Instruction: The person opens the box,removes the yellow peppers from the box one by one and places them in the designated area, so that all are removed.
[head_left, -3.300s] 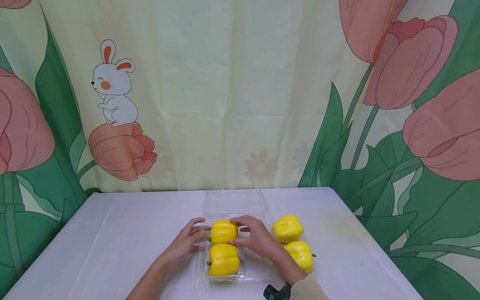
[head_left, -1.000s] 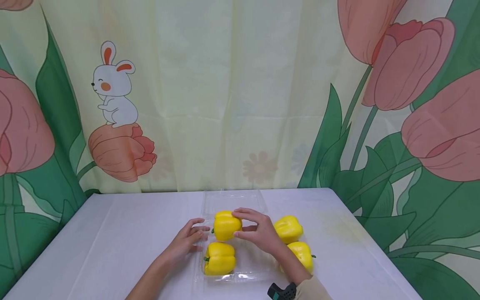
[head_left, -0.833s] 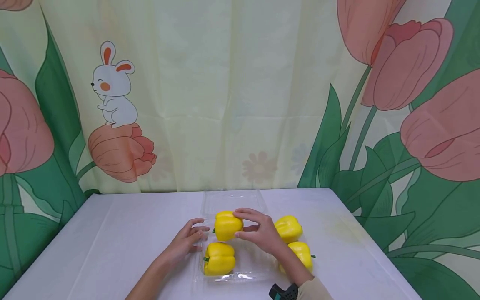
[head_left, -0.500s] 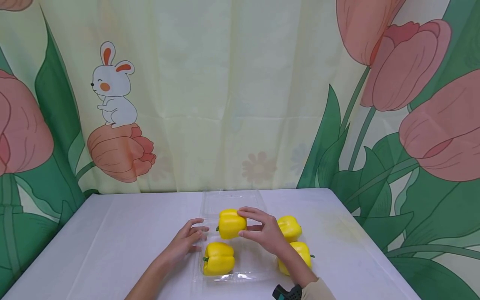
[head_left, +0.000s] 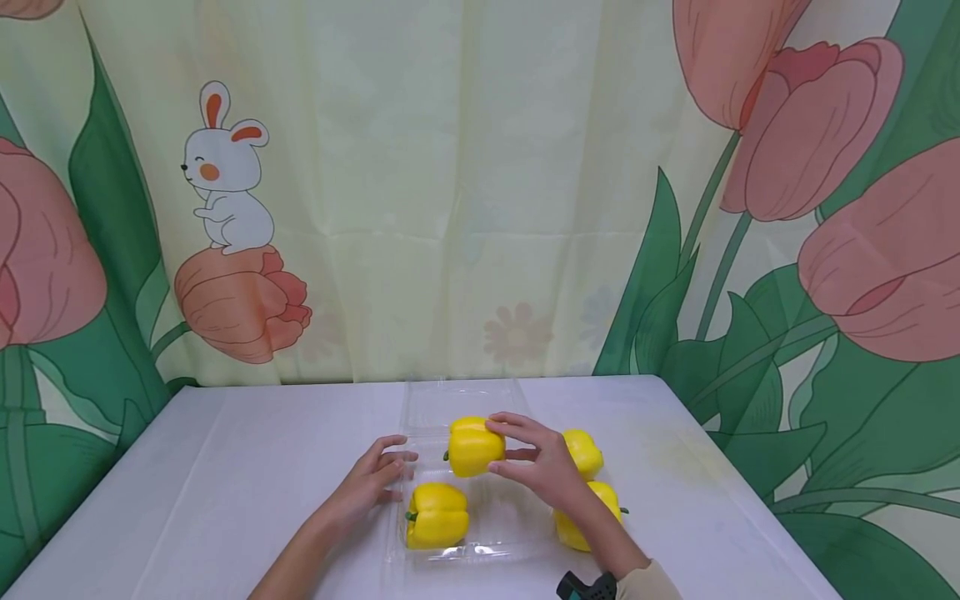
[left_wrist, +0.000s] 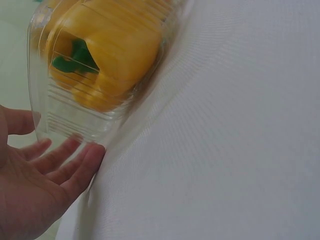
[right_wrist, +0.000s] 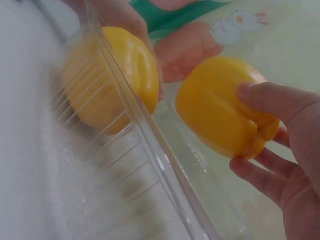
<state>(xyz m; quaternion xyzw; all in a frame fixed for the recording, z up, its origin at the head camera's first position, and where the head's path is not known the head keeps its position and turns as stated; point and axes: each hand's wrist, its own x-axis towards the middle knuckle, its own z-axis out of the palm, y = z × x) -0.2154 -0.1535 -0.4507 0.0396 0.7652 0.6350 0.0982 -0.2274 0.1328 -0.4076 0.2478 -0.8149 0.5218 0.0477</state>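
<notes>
right hand [head_left: 542,462] holds pepper [head_left: 474,448]; left hand [head_left: 366,483] touches container [head_left: 504,512].

Forearms [head_left: 313,546] angled inward; left hand [head_left: 364,485] with fingers [left_wrist: 85,169] loosely bent; right hand [head_left: 546,467] pinching, thumb [right_wrist: 280,101] opposing fingertips [right_wrist: 243,168].

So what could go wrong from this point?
The right hand grips the raised pepper by one end, so it might slip and drop onto the clear container or the seated pepper.
The left hand touches only one end of the container, so a knock could perhaps shift it.
In the head view the right forearm crosses the near right-side pepper; lowering it may nudge that one.
</notes>
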